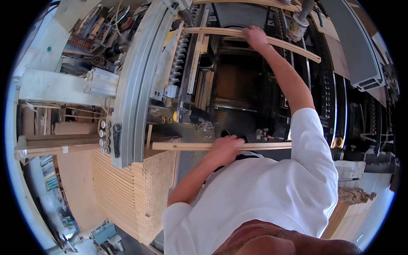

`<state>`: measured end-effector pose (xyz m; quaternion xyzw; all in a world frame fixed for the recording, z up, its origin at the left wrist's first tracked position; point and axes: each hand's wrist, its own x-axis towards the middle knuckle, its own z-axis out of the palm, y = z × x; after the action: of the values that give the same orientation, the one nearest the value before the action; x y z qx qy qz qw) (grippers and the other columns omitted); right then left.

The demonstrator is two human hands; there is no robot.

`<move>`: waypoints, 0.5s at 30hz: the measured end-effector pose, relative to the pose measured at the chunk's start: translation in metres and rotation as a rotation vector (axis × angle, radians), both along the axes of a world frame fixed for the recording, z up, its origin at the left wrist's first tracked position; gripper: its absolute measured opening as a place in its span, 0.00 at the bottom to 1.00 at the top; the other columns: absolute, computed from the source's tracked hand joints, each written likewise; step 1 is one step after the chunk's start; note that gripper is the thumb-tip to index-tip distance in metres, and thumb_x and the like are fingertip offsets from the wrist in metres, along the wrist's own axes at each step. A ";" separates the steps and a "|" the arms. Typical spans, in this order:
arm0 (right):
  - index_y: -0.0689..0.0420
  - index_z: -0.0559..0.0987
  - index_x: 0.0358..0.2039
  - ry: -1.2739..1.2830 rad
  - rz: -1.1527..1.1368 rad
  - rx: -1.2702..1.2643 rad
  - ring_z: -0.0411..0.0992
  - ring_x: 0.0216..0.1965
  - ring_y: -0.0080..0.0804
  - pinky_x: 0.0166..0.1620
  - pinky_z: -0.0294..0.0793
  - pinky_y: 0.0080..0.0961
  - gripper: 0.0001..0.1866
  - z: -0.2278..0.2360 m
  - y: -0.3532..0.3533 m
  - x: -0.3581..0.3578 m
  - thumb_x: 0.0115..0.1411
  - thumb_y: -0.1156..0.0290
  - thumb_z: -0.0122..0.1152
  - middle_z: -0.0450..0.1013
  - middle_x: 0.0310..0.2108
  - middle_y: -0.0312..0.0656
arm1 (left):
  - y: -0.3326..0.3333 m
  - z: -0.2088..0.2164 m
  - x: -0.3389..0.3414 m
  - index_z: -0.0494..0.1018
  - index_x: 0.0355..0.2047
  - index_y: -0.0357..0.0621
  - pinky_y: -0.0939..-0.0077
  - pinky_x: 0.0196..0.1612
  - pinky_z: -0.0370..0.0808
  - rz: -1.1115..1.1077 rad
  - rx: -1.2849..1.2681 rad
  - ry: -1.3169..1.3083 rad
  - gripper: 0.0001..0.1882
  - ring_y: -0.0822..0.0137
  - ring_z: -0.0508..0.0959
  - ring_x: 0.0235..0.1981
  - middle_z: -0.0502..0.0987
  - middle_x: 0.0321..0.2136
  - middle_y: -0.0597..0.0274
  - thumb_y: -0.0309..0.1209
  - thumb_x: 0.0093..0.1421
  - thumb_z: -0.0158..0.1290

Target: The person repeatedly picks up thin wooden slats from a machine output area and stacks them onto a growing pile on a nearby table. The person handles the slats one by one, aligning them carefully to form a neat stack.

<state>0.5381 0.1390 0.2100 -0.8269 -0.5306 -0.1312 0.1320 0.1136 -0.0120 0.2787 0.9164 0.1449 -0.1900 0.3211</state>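
Close to my body, my left hand (227,151) is wrapped around a long pale wooden strip (182,146), held level from side to side. A dark hole or notch shows near its left end. My right arm stretches far forward, and my right hand (256,38) grips a second wooden strip (293,47) that spans the machine. The left end of that strip rests by a toothed rail (178,55); its right end reaches past a round metal cylinder (297,27). The fingertips of both hands are partly hidden.
Another wooden strip (255,2) crosses the machine at the far edge. A thick metal beam (138,85) runs along the left. At lower left stands a tall stack of wooden strips (114,182). Tools and scraps (100,32) fill a shelf at upper left. More wood (350,212) stands at lower right.
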 end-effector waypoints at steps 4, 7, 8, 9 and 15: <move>0.46 0.78 0.44 -0.066 -0.061 0.036 0.74 0.43 0.47 0.44 0.73 0.44 0.14 -0.006 0.006 0.038 0.59 0.57 0.57 0.75 0.39 0.43 | 0.000 0.012 -0.057 0.75 0.48 0.51 0.59 0.49 0.73 0.294 0.028 -0.012 0.21 0.50 0.76 0.47 0.77 0.46 0.52 0.30 0.51 0.60; 0.47 0.77 0.41 -0.018 -0.027 0.003 0.75 0.44 0.48 0.44 0.72 0.45 0.14 -0.001 -0.002 0.036 0.60 0.54 0.56 0.75 0.38 0.44 | 0.002 0.011 -0.102 0.76 0.49 0.51 0.62 0.49 0.74 0.458 0.004 0.005 0.23 0.51 0.77 0.47 0.78 0.46 0.53 0.32 0.49 0.63; 0.48 0.77 0.41 -0.018 -0.019 0.010 0.75 0.44 0.48 0.45 0.72 0.45 0.14 0.001 0.003 0.035 0.60 0.55 0.56 0.75 0.38 0.44 | 0.000 0.014 -0.115 0.77 0.48 0.50 0.62 0.49 0.74 0.506 0.008 0.026 0.23 0.51 0.77 0.46 0.78 0.44 0.53 0.32 0.49 0.63; 0.48 0.77 0.40 -0.018 -0.017 0.015 0.75 0.44 0.48 0.45 0.72 0.45 0.14 -0.002 0.006 0.034 0.60 0.55 0.56 0.75 0.38 0.44 | -0.001 0.017 -0.126 0.78 0.47 0.49 0.62 0.48 0.74 0.548 0.009 0.048 0.22 0.51 0.77 0.45 0.79 0.43 0.53 0.33 0.48 0.64; 0.49 0.78 0.41 -0.004 0.001 -0.028 0.74 0.46 0.47 0.47 0.72 0.44 0.12 0.002 0.011 0.026 0.60 0.59 0.57 0.76 0.42 0.43 | -0.011 0.025 -0.184 0.78 0.46 0.41 0.68 0.43 0.75 0.873 -0.034 0.077 0.22 0.55 0.81 0.37 0.81 0.37 0.50 0.28 0.48 0.64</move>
<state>0.5641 0.1496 0.2124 -0.8282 -0.5330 -0.1253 0.1196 -0.0708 -0.0233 0.3040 0.7561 0.5275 -0.0726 0.3806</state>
